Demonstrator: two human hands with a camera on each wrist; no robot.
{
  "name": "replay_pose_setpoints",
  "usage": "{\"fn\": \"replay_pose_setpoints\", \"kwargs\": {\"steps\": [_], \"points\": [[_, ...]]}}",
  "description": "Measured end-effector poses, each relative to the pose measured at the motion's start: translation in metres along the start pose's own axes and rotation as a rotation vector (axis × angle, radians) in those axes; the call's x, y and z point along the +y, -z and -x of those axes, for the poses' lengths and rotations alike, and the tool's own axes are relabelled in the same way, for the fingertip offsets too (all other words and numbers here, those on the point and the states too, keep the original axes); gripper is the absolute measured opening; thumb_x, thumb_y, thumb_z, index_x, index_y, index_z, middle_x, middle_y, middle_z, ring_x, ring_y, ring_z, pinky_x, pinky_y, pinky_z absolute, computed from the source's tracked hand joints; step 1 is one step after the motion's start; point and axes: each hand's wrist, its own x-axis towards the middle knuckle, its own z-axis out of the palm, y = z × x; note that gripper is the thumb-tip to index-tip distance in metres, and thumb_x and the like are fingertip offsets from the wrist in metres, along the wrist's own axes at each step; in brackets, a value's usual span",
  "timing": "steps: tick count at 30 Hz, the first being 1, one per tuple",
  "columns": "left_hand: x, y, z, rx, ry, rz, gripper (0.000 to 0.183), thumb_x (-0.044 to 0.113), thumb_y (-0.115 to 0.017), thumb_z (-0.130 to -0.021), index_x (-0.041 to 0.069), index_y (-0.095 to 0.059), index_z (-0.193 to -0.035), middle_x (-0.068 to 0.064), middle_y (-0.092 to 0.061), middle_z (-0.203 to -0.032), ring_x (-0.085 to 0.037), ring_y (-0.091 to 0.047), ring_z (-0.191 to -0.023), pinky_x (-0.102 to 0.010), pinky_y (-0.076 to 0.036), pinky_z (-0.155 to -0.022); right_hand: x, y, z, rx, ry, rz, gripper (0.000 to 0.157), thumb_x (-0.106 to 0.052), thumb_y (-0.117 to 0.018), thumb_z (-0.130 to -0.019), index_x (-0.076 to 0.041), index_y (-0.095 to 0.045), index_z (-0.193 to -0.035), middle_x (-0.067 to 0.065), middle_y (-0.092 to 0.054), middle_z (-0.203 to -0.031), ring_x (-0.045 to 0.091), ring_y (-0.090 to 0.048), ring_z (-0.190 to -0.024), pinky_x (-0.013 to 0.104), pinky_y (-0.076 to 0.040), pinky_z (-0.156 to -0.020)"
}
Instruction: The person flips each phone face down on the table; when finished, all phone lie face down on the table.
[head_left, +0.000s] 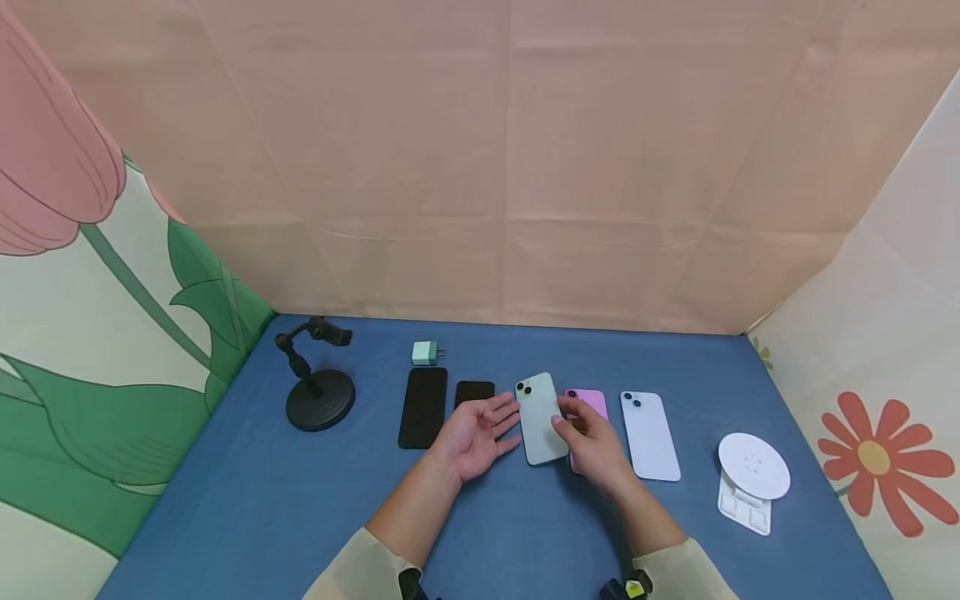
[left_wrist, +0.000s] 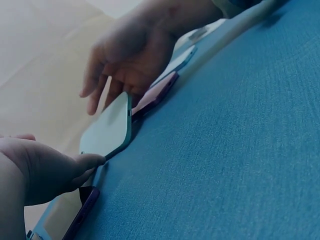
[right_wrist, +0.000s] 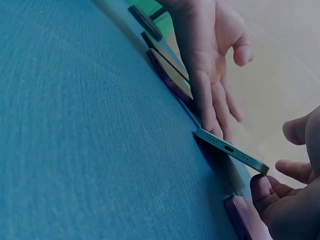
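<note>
A pale green phone (head_left: 538, 421), camera side up, lies tilted between the two hands. My left hand (head_left: 472, 437) is turned palm up with its fingers extended; its fingertips touch the phone's left edge. At the right edge is my right hand (head_left: 600, 450), fingers loosely bent. In the right wrist view, the phone's raised corner (right_wrist: 262, 170) meets the lower fingertips, while the thumb (right_wrist: 297, 131) stands apart. A pink phone (head_left: 595, 400) lies partly hidden under the right hand. Beside the left hand is a small dark phone (head_left: 475, 389), partly covered.
A black phone (head_left: 423, 408) and a pale green charger (head_left: 424, 353) are on the left, beyond them a black phone stand (head_left: 320, 402). On the right lie a white phone (head_left: 651, 437) and a white round-topped stand (head_left: 753, 467). Everything rests on a blue cloth (head_left: 517, 533).
</note>
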Motion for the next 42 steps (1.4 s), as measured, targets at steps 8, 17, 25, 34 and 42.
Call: {"fn": "replay_pose_setpoints", "kwargs": {"steps": [8, 17, 25, 34, 42], "points": [[0.001, 0.000, 0.001, 0.003, -0.003, -0.008, 0.065, 0.008, -0.035, -0.098, 0.000, -0.029, -0.162, -0.020, -0.028, -0.167, -0.037, -0.021, -0.156, -0.060, -0.016, -0.124, 0.004, 0.001, 0.001, 0.000, -0.007, 0.044, 0.049, -0.030, -0.063, -0.103, -0.008, -0.057, -0.147, 0.011, -0.064, -0.136, 0.026, -0.059, -0.118, 0.046, -0.050, -0.104], [0.004, 0.001, 0.003, -0.007, -0.007, -0.004, 0.066, 0.006, -0.035, -0.097, 0.000, -0.026, -0.162, -0.021, -0.025, -0.168, -0.037, -0.018, -0.157, -0.065, -0.017, -0.122, 0.001, 0.000, 0.002, -0.023, 0.023, 0.176, 0.050, -0.028, -0.069, -0.100, -0.007, -0.059, -0.144, 0.008, -0.068, -0.124, 0.022, -0.060, -0.104, 0.040, -0.053, -0.092], [0.007, 0.002, 0.003, -0.018, 0.001, -0.007, 0.066, 0.007, -0.034, -0.098, 0.001, -0.025, -0.163, -0.020, -0.024, -0.169, -0.036, -0.017, -0.158, -0.065, -0.017, -0.122, 0.004, -0.002, 0.001, -0.022, 0.078, 0.269, 0.044, -0.023, -0.071, -0.098, -0.005, -0.065, -0.137, 0.001, -0.065, -0.094, 0.015, -0.058, -0.081, 0.027, -0.049, -0.063], [0.010, 0.003, 0.003, -0.023, 0.005, -0.023, 0.067, 0.006, -0.034, -0.097, 0.001, -0.025, -0.163, -0.019, -0.023, -0.170, -0.037, -0.016, -0.158, -0.065, -0.017, -0.122, 0.004, -0.002, 0.002, -0.011, 0.066, 0.291, 0.042, -0.025, -0.071, -0.098, -0.006, -0.067, -0.135, 0.002, -0.069, -0.100, 0.016, -0.060, -0.086, 0.030, -0.052, -0.068], [0.013, 0.003, 0.001, -0.026, 0.008, -0.029, 0.067, 0.006, -0.034, -0.097, 0.002, -0.025, -0.163, -0.019, -0.022, -0.170, -0.037, -0.016, -0.157, -0.065, -0.017, -0.122, 0.000, 0.001, 0.003, -0.017, 0.060, 0.312, 0.041, -0.026, -0.069, -0.099, -0.004, -0.068, -0.133, 0.005, -0.074, -0.111, 0.017, -0.064, -0.091, 0.034, -0.056, -0.077]]}}
